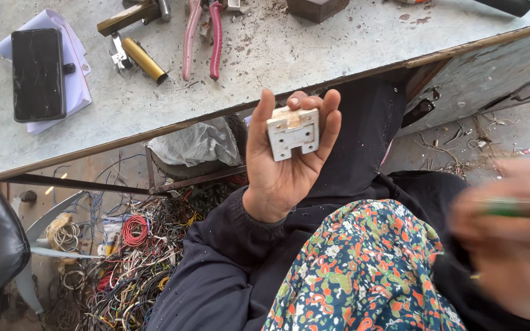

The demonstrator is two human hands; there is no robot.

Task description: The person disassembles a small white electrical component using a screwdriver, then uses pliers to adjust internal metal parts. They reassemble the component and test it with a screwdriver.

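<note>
Left hand (280,160) is raised palm-up over the lap, fingers and thumb curled around a small white plastic block (293,131), pinched at its edges with the notched face showing; the block sits off the counter (314,55), in the air just below its front edge. Right hand (513,239) is at lower right, badly blurred, closed around something thin and green (505,206), maybe a tool handle, cannot tell what kind. Hands are well apart. Risks as I judge them: the grip on the block is only fingertips at the rim, so a push from the green thing could pop it loose, and it would drop past the floral cloth (369,270) into the tangle of wires (136,257) on the floor, where a small part is hard to find. If the green thing has a pointed tip, a slip off the hard plastic would run straight into the left palm behind it. The blur suggests a fast right hand, which makes a bad aim likelier. On the counter, pliers (202,37), a brass tube (145,60) and a dark phone (38,73) on paper lie near the edge but away from both hands.
</note>
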